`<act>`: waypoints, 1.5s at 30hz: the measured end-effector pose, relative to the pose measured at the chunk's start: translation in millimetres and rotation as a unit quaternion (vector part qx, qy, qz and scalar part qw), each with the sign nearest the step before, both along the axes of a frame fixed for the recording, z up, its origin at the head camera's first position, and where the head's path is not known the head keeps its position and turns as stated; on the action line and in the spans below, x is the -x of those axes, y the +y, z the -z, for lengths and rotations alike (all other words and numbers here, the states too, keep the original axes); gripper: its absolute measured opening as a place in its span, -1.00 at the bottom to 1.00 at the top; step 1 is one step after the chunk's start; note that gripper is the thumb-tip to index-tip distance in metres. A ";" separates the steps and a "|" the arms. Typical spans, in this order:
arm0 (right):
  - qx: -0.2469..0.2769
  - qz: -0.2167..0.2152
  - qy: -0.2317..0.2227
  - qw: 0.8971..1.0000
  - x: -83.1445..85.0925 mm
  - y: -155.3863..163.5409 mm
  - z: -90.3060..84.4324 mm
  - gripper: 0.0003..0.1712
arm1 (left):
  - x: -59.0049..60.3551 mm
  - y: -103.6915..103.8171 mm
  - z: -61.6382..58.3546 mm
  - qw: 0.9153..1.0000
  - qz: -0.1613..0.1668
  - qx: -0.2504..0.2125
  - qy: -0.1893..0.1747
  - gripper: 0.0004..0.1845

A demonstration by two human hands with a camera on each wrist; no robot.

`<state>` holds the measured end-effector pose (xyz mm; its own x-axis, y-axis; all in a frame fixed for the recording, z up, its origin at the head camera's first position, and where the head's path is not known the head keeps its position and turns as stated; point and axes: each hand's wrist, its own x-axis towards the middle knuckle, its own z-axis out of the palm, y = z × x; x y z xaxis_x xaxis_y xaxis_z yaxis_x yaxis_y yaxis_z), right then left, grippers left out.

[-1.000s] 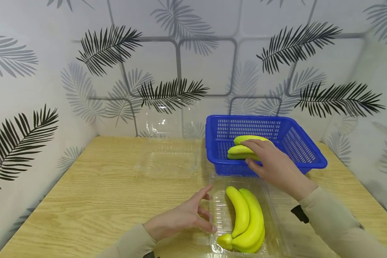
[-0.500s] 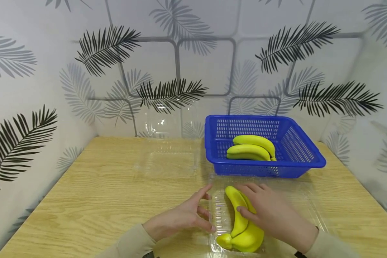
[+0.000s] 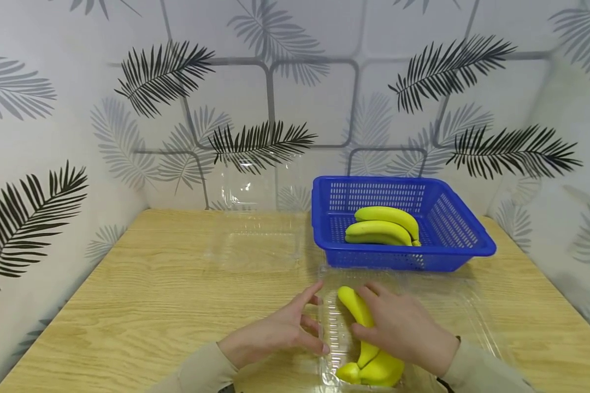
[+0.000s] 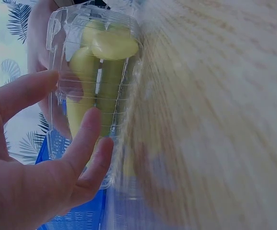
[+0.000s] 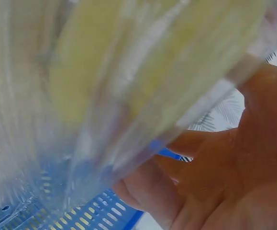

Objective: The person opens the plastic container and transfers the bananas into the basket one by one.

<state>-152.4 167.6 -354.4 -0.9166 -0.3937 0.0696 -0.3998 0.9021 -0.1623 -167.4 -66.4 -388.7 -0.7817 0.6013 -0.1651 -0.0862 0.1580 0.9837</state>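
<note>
A bunch of yellow bananas [image 3: 361, 316] lies in an opened clear plastic clamshell box [image 3: 331, 327] at the front of the table. My right hand [image 3: 403, 325] lies over the bunch and grips it, thumb on the near banana and fingers bent over the far side; it covers much of the fruit. At the box's left side is my left hand [image 3: 282, 327], fingers spread and loosely bent. In the left wrist view, the fingertips [image 4: 91, 120] of this hand touch the clear side wall. Through blurred plastic, the right wrist view shows the right palm [image 5: 258, 148].
A blue slotted basket [image 3: 403, 256] stands right behind the box, with more bananas [image 3: 381, 232] in it. Another clear clamshell box [image 3: 255, 251] lies open at the back, its lid up against the patterned wall. The wooden table [image 3: 152, 305] extends to the left.
My right hand has come from the basket down to the bananas in the box and shifted left over them. The bunch has tilted slightly. My left hand has stayed put.
</note>
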 end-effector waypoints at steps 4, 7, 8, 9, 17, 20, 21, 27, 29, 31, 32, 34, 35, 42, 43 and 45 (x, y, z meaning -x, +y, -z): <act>0.032 0.014 -0.029 0.999 3.7 1.5 -2.8 -0.27 | -0.2 0.2 0.0 1.000 0.000 -0.001 -0.004 0.21; 0.059 0.016 -0.037 0.997 6.1 4.1 -9.2 -0.27 | -0.1 -0.1 0.1 1.000 0.002 -0.003 -0.009 0.20; 0.065 0.016 -0.037 0.997 6.5 5.3 -11.8 -0.27 | -0.1 -0.1 0.2 1.000 0.002 -0.004 -0.010 0.20; 0.069 0.015 -0.035 0.997 6.8 6.2 -14.4 -0.28 | -0.1 -0.2 0.2 1.000 0.001 -0.004 -0.011 0.20; 0.111 -0.007 -0.027 0.993 3.7 10.2 -35.8 -0.25 | -0.3 0.0 0.1 1.000 0.001 0.007 -0.004 0.20; 0.127 -0.017 -0.023 0.991 3.5 10.2 -47.5 -0.22 | 0.0 0.1 0.2 1.000 0.001 0.010 -0.001 0.20; 0.132 -0.016 -0.024 0.991 3.8 10.1 -51.9 -0.22 | 0.1 0.1 0.4 1.000 0.000 0.011 -0.001 0.19; 0.157 -0.029 -0.015 0.987 12.1 18.9 -80.9 -0.22 | 0.2 0.0 1.0 1.000 -0.002 0.014 0.001 0.19; 0.161 -0.029 -0.007 0.987 18.9 24.1 -92.2 -0.21 | 0.2 0.0 1.0 1.000 -0.002 0.010 0.000 0.20; 0.161 -0.025 -0.001 0.987 27.5 29.0 -104.1 -0.20 | 0.4 -0.1 0.9 1.000 0.000 0.009 0.000 0.20; 0.160 -0.025 0.001 0.987 32.6 31.3 -109.9 -0.20 | 0.5 -0.1 0.9 1.000 0.000 0.007 0.000 0.20; 0.146 -0.028 0.008 0.989 44.4 35.6 -119.7 -0.19 | 0.7 -0.2 1.1 1.000 0.000 0.005 0.000 0.20; 0.137 -0.031 0.013 0.990 51.0 37.5 -123.4 -0.18 | 0.8 -0.4 1.2 1.000 0.000 0.005 -0.001 0.20; 0.065 -0.056 0.063 0.994 104.0 45.3 -129.2 -0.13 | 0.6 -0.5 1.4 1.000 0.005 0.003 0.000 0.19; 0.060 -0.058 0.063 0.995 111.4 46.4 -127.4 -0.13 | 0.6 -0.4 1.4 1.000 0.005 0.002 0.000 0.19; 0.050 -0.066 0.063 0.995 126.1 48.3 -121.4 -0.13 | 0.6 -0.1 1.3 1.000 0.006 0.001 -0.001 0.19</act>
